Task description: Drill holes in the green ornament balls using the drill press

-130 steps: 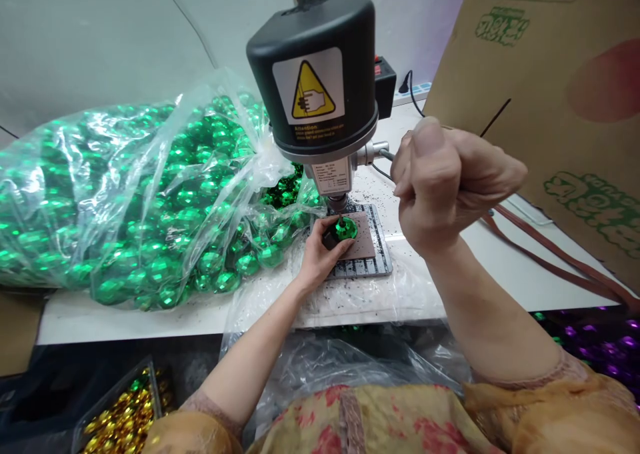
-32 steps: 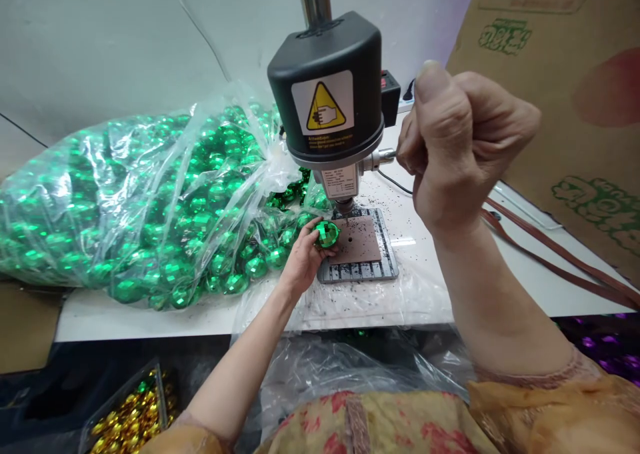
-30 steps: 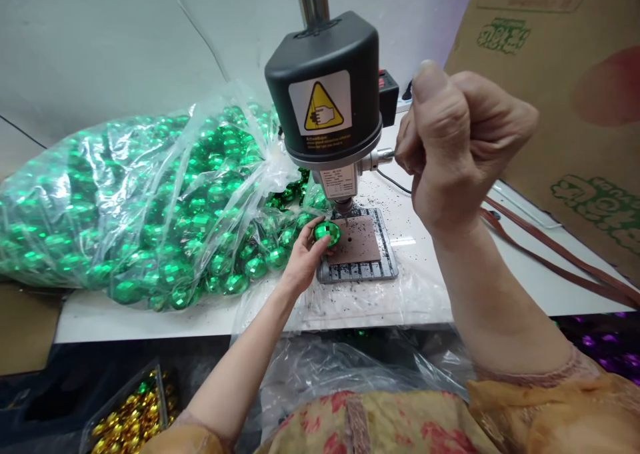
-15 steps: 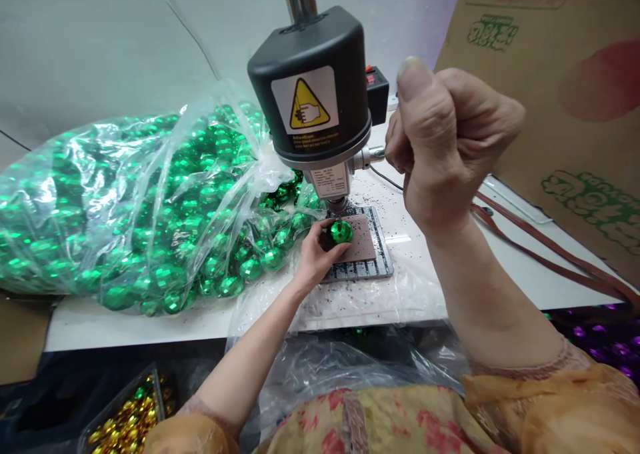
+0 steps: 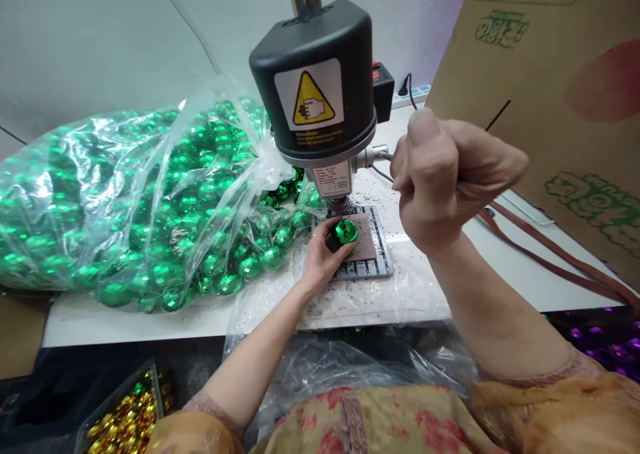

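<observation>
A shiny green faceted ball (image 5: 347, 233) is pinched between the thumb and fingers of my left hand (image 5: 324, 254), just over the pinkish-brown pad on the drill press base. A dark hole or slot shows in the ball's top. Directly above it is the chuck (image 5: 339, 205) of a bench drill press (image 5: 310, 81); I cannot tell whether the bit touches the ball. My right hand (image 5: 445, 174) is closed in a fist round the drill press lever (image 5: 385, 155) and hides most of it. A thin dark rod (image 5: 498, 115) sticks out beyond that fist.
A clear plastic bag (image 5: 135, 207) full of green balls lies on the left of the white table. Dark shavings surround the slotted metal base (image 5: 384, 267). A cardboard box (image 5: 540, 107) stands on the right. Gold balls (image 5: 123, 421) lie in a container below left; purple balls (image 5: 600, 341) sit lower right.
My right hand has come down a little, and the thin rod beyond it now shows. My left hand and the green ball have shifted slightly right, with the ball turned so its hole shows more.
</observation>
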Motion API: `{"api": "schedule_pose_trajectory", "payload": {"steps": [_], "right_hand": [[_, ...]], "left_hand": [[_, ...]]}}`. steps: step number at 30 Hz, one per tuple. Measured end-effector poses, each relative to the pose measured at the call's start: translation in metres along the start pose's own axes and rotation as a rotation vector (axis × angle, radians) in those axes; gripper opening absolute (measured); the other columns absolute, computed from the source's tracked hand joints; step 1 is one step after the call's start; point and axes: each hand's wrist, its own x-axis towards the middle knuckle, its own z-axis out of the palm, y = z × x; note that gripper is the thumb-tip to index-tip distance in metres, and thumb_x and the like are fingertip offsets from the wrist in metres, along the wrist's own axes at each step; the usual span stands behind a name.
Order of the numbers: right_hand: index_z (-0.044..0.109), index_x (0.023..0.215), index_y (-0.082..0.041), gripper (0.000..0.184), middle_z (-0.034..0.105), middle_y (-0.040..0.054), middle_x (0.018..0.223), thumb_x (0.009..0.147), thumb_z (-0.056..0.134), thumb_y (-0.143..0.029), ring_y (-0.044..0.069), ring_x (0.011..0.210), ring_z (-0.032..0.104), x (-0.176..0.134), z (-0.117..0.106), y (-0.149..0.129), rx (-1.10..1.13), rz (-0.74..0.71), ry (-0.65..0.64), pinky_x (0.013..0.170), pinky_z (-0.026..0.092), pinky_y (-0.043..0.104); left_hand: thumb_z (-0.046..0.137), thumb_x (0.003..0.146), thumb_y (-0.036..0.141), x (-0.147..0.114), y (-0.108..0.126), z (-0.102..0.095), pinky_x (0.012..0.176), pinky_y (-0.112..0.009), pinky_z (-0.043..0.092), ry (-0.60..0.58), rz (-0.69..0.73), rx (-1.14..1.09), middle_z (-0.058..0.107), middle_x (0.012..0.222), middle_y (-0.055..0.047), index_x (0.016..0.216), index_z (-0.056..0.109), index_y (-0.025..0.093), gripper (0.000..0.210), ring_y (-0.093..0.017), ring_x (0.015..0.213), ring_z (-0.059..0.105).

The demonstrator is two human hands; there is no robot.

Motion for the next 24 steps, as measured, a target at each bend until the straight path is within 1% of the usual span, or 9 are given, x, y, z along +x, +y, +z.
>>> {"api": "schedule_pose_trajectory", "payload": {"steps": [4, 7, 14, 17, 21, 24], "right_hand": [[0.033, 0.049, -0.019, 0.053, 0.027, -0.0048, 0.044, 0.093, 0.059, -0.031, 0.006, 0.039, 0.031, -0.007, -0.001, 0.009, 0.017, -0.042, 0.019, 0.044, 0.02, 0.031], [0.03, 0.048, -0.019, 0.055, 0.026, -0.0049, 0.044, 0.093, 0.059, -0.031, 0.005, 0.039, 0.028, -0.009, 0.0, 0.014, 0.011, -0.067, 0.039, 0.043, 0.019, 0.031], [0.024, 0.047, -0.018, 0.055, 0.024, -0.0051, 0.04, 0.088, 0.059, -0.022, 0.006, 0.035, 0.025, -0.016, -0.002, 0.017, -0.016, -0.145, 0.092, 0.04, 0.018, 0.032], [0.023, 0.048, -0.018, 0.052, 0.024, -0.0059, 0.041, 0.086, 0.058, -0.019, 0.006, 0.034, 0.024, -0.018, -0.003, 0.018, -0.013, -0.191, 0.085, 0.038, 0.018, 0.03], [0.021, 0.051, -0.017, 0.049, 0.022, -0.0066, 0.043, 0.086, 0.057, -0.015, 0.005, 0.035, 0.025, -0.019, -0.006, 0.022, 0.025, -0.233, 0.044, 0.037, 0.02, 0.027], [0.021, 0.053, -0.018, 0.049, 0.024, -0.007, 0.044, 0.086, 0.057, -0.012, 0.003, 0.036, 0.026, -0.021, -0.009, 0.024, 0.047, -0.266, 0.011, 0.037, 0.023, 0.026]], "left_hand": [[0.082, 0.076, 0.032, 0.0, -0.002, 0.001, 0.105, -0.044, 0.048, -0.002, 0.011, -0.022, 0.067, 0.124, -0.01, 0.127, 0.06, 0.021, 0.056, -0.028, 0.118, 0.062], [0.082, 0.077, 0.032, 0.0, -0.004, 0.001, 0.105, -0.044, 0.048, -0.011, 0.01, -0.034, 0.066, 0.124, -0.011, 0.128, 0.06, 0.022, 0.056, -0.028, 0.118, 0.062], [0.081, 0.077, 0.032, 0.0, -0.007, 0.002, 0.106, -0.044, 0.047, -0.01, 0.014, -0.038, 0.065, 0.125, -0.011, 0.128, 0.059, 0.021, 0.057, -0.028, 0.12, 0.061], [0.081, 0.078, 0.032, -0.001, -0.007, 0.002, 0.106, -0.044, 0.047, -0.01, 0.022, -0.037, 0.065, 0.126, -0.011, 0.128, 0.059, 0.021, 0.056, -0.028, 0.12, 0.061], [0.081, 0.078, 0.032, -0.001, -0.006, 0.002, 0.104, -0.042, 0.048, -0.002, 0.028, -0.016, 0.065, 0.126, -0.011, 0.127, 0.059, 0.021, 0.056, -0.028, 0.12, 0.06], [0.082, 0.077, 0.033, 0.0, -0.006, 0.002, 0.104, -0.042, 0.047, 0.006, 0.029, -0.019, 0.065, 0.126, -0.011, 0.127, 0.06, 0.021, 0.055, -0.028, 0.12, 0.06]]}}
